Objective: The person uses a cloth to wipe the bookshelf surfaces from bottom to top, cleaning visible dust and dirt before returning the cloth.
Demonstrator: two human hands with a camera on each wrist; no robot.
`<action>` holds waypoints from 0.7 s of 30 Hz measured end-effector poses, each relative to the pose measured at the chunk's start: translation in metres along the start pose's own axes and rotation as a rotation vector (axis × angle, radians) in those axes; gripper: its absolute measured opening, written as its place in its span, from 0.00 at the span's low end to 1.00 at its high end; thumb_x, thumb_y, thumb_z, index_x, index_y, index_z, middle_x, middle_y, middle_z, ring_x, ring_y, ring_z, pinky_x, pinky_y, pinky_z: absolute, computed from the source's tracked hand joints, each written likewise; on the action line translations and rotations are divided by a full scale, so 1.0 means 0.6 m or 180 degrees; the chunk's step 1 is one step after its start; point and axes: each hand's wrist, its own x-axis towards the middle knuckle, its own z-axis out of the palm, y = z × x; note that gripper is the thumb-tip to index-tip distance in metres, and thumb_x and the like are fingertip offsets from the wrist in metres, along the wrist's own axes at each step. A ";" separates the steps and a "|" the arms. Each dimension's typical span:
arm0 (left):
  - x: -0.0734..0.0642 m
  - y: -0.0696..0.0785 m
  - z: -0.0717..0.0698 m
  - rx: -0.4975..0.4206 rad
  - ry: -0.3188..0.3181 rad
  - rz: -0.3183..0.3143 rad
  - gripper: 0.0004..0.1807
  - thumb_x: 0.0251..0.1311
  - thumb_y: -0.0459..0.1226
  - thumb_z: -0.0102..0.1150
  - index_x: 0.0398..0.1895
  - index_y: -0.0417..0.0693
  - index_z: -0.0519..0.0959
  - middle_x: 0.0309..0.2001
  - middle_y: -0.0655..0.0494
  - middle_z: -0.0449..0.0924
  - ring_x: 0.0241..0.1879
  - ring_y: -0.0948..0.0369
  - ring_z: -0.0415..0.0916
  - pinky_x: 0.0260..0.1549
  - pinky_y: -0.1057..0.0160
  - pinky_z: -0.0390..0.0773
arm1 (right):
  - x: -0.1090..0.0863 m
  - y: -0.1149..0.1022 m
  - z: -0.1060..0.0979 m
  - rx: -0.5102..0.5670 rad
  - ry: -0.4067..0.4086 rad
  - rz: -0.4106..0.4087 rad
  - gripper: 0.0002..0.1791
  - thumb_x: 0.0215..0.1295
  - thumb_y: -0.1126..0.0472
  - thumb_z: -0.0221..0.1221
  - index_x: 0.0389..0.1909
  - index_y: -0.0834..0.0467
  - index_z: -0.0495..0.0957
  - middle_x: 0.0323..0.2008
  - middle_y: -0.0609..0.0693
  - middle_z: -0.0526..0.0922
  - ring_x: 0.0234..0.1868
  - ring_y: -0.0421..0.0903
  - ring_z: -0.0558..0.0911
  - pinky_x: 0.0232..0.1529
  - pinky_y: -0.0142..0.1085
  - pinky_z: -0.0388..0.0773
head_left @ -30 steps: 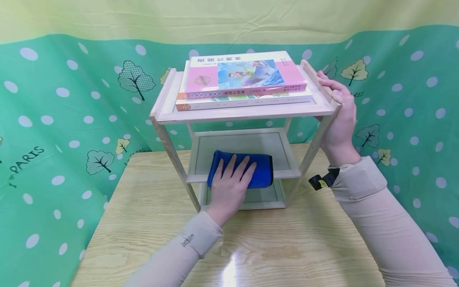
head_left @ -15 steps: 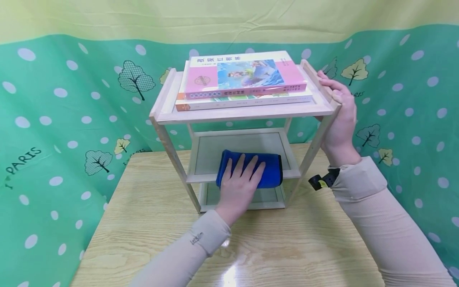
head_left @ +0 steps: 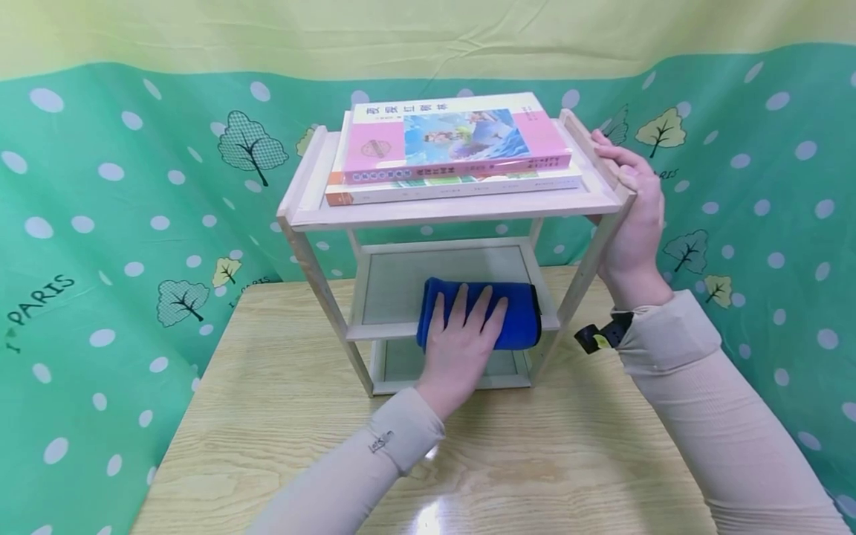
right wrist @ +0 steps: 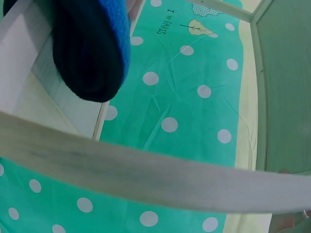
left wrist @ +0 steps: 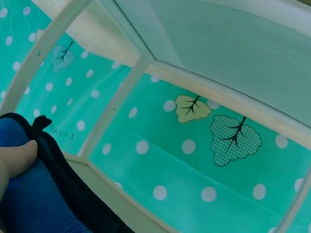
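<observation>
- Blue cloth [head_left: 481,323], folded thick, lies on the middle shelf [head_left: 401,286] of the wooden rack [head_left: 321,286], toward its right front corner.
- The left hand [head_left: 461,338] lies flat on the cloth with fingers straight and slightly spread, pressing down rather than gripping.
- The right hand [head_left: 631,215] wraps the top right corner of the rack, fingers curled over the rail beside the books [head_left: 455,148] on the top shelf.
- In the left wrist view a fingertip rests on the cloth [left wrist: 34,194], whose dark hem sits close to the shelf's frame.
- In the right wrist view the rolled end of the cloth [right wrist: 92,48] bulges past the shelf edge.
- To wipe well, I judge the palm should stay flat and the pressure even, so the cloth slides as one pad instead of unrolling.
- The cloth is near the right post, so a stroke should stop short of it, or the fold will bunch up against the frame.
- The rack looks light and stands on the desk [head_left: 281,416] unfastened; a firm hold at the top corner should keep it from skidding and the books from shifting.
</observation>
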 end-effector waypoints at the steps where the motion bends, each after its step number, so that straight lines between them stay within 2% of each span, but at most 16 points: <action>1: 0.001 0.001 0.000 0.0017 -0.0015 0.0007 0.24 0.65 0.42 0.60 0.65 0.61 0.72 0.65 0.57 0.76 0.66 0.48 0.71 0.64 0.40 0.69 | 0.000 0.000 0.000 -0.0003 0.0001 -0.0006 0.22 0.72 0.59 0.38 0.49 0.60 0.80 0.68 0.51 0.73 0.70 0.47 0.71 0.50 0.31 0.81; 7: 0.007 0.007 -0.001 0.0085 -0.0004 0.0028 0.23 0.66 0.42 0.59 0.65 0.61 0.72 0.64 0.57 0.77 0.65 0.48 0.72 0.63 0.41 0.71 | 0.001 -0.002 0.001 -0.0019 -0.0012 0.0032 0.22 0.73 0.59 0.37 0.49 0.60 0.79 0.69 0.51 0.71 0.70 0.46 0.71 0.50 0.30 0.81; 17: 0.013 0.017 0.005 0.0134 0.0209 0.0040 0.21 0.66 0.42 0.57 0.63 0.61 0.74 0.62 0.57 0.79 0.63 0.48 0.74 0.61 0.41 0.73 | 0.000 -0.002 0.003 0.0038 0.0013 0.0028 0.22 0.72 0.59 0.37 0.48 0.60 0.80 0.69 0.52 0.71 0.70 0.47 0.71 0.49 0.30 0.82; 21: 0.014 0.021 0.005 0.0128 0.0189 0.0044 0.21 0.67 0.42 0.57 0.63 0.61 0.73 0.63 0.57 0.78 0.64 0.47 0.74 0.61 0.41 0.72 | 0.000 -0.002 0.003 0.0121 0.0030 0.0018 0.22 0.71 0.60 0.38 0.48 0.62 0.80 0.68 0.53 0.72 0.70 0.48 0.71 0.49 0.31 0.82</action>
